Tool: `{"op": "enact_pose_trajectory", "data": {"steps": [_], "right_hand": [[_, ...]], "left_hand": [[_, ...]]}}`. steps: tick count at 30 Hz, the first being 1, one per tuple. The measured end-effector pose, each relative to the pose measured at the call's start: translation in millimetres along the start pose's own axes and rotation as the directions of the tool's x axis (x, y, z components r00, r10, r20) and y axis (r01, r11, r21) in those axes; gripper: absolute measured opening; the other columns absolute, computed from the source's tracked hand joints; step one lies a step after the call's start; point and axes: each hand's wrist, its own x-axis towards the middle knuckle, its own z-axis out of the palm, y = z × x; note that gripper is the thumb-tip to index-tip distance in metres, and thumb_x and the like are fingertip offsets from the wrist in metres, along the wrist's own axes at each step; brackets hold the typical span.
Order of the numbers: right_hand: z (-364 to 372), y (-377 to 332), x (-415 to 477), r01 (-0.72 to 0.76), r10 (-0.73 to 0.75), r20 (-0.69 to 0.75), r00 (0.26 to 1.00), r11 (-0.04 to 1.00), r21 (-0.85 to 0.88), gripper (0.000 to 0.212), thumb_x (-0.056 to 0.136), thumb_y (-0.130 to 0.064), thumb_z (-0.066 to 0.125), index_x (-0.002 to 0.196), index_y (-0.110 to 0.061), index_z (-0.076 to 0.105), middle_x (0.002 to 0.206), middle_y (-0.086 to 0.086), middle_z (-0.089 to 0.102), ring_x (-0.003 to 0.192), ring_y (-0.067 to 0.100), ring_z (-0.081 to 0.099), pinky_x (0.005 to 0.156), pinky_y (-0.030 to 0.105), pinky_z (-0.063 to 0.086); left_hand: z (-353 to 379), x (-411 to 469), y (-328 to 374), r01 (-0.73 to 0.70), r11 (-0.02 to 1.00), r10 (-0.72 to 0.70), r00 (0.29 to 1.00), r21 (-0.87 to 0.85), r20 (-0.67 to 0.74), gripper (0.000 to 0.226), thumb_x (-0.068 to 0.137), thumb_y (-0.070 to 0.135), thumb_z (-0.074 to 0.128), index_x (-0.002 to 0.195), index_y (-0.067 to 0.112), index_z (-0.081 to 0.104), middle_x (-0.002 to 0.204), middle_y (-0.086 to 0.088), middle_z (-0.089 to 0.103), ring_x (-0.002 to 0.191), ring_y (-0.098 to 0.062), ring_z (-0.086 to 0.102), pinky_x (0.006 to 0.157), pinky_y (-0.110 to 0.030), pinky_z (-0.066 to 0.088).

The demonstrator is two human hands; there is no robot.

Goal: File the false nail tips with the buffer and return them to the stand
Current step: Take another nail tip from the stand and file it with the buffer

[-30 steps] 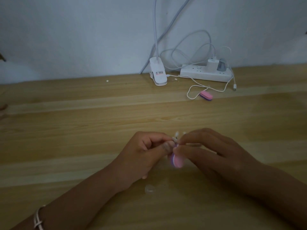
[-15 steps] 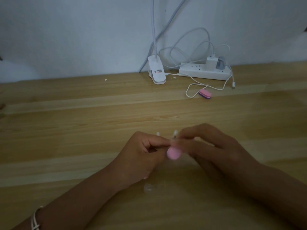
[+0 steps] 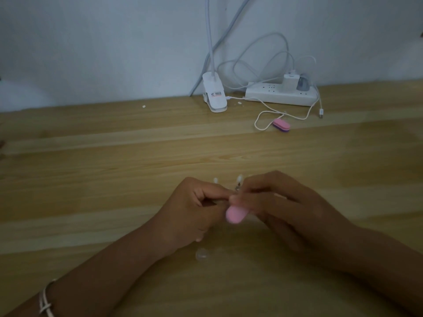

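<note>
My two hands meet low over the wooden table (image 3: 114, 179). My right hand (image 3: 286, 202) holds a small pink buffer (image 3: 235, 215) between thumb and fingers, its rounded end pointing toward me. My left hand (image 3: 194, 209) pinches the nail stand, most of which is hidden by the fingers. Two pale false nail tips (image 3: 239, 179) on thin stems stick up above the knuckles, the other one (image 3: 215, 180) further left. A clear round base (image 3: 201, 253) lies on the table below my left hand.
A second pink and purple buffer (image 3: 281, 125) lies at the back by a looped white cable (image 3: 261, 120). A white clip lamp base (image 3: 214, 94) and a power strip (image 3: 279, 94) with chargers stand against the wall.
The buffer has swung so its broad pink face now turns toward me, and it sits slightly lower and left. Both hands stay together in the same spot.
</note>
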Motion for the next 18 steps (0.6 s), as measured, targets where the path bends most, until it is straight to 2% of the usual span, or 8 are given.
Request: {"op": "enact_pose_trajectory", "data": {"steps": [2,4,6,10,12,14,16,18], "right_hand": [[-1,-1,1,0.024,-0.025,0.017,1.0,0.998,0.058,0.026,0.093,-0.043,0.064,0.114,-0.031,0.072,0.1,-0.018,0.068,0.078,-0.002,0.065,0.069,0.013,0.047],[-9,4,10,-0.109,0.11,-0.002,0.994,0.991,0.073,0.029,0.097,-0.016,0.059,0.122,-0.019,0.071,0.116,-0.009,0.065,0.1,0.006,0.064,0.084,0.018,0.049],[-13,7,9,-0.104,0.104,-0.019,0.994,0.995,0.004,0.031,0.095,-0.001,0.058,0.123,-0.009,0.069,0.119,0.003,0.062,0.107,0.013,0.062,0.089,0.025,0.05],[-4,0,2,0.012,-0.013,0.017,1.0,0.999,0.03,0.021,0.096,-0.024,0.067,0.115,-0.025,0.074,0.108,-0.015,0.067,0.083,-0.002,0.065,0.074,0.014,0.048],[-9,4,3,-0.024,0.019,0.077,0.997,0.998,0.063,0.024,0.096,-0.014,0.066,0.117,-0.023,0.073,0.114,-0.018,0.063,0.094,-0.007,0.062,0.085,0.014,0.048],[-18,16,6,-0.092,0.092,0.026,0.995,0.995,-0.027,0.033,0.092,0.005,0.064,0.121,-0.01,0.07,0.119,-0.001,0.062,0.107,0.011,0.062,0.093,0.019,0.046],[-27,20,7,-0.178,0.178,-0.005,0.984,0.983,-0.039,0.03,0.093,0.002,0.062,0.12,-0.008,0.07,0.116,0.004,0.062,0.107,0.016,0.062,0.093,0.02,0.046],[-26,10,9,-0.161,0.163,-0.065,0.984,0.986,0.046,0.025,0.096,-0.007,0.06,0.12,-0.012,0.069,0.116,0.0,0.06,0.11,0.009,0.06,0.094,0.018,0.045]], "left_hand": [[0,-1,0,-0.01,1.0,0.01,1.0,0.004,0.006,0.017,0.087,0.009,0.069,0.091,0.022,0.079,0.062,-0.003,0.07,0.029,-0.004,0.039,0.033,-0.014,0.031],[2,-1,0,-0.009,1.0,0.009,1.0,-0.002,-0.011,0.013,0.083,0.018,0.07,0.089,0.023,0.079,0.067,-0.003,0.073,0.029,-0.003,0.039,0.032,-0.013,0.03],[3,-1,0,-0.02,1.0,0.02,1.0,0.004,-0.014,0.011,0.083,0.019,0.071,0.088,0.023,0.08,0.066,-0.004,0.072,0.029,-0.002,0.039,0.032,-0.012,0.03],[2,-1,0,-0.087,0.996,0.086,0.995,0.008,0.054,0.012,0.079,0.018,0.072,0.089,0.017,0.079,0.066,-0.014,0.066,0.034,0.003,0.044,0.037,-0.011,0.033],[4,-2,1,-0.104,0.994,0.103,0.994,0.028,0.041,0.015,0.079,0.017,0.072,0.091,0.009,0.078,0.065,-0.011,0.065,0.037,0.006,0.046,0.039,-0.008,0.034],[6,-2,0,-0.096,0.994,0.096,0.995,0.044,0.01,0.015,0.08,0.017,0.07,0.09,0.01,0.079,0.072,-0.01,0.07,0.036,0.004,0.047,0.037,-0.009,0.035],[6,-2,-1,-0.064,0.997,0.065,0.998,0.045,-0.015,0.014,0.078,0.025,0.07,0.086,0.02,0.08,0.078,-0.01,0.072,0.032,-0.006,0.044,0.032,-0.013,0.035],[5,-2,-2,-0.059,0.997,0.06,0.998,0.039,-0.031,0.01,0.079,0.028,0.073,0.086,0.023,0.08,0.074,-0.003,0.071,0.031,-0.007,0.043,0.031,-0.014,0.034]]}}
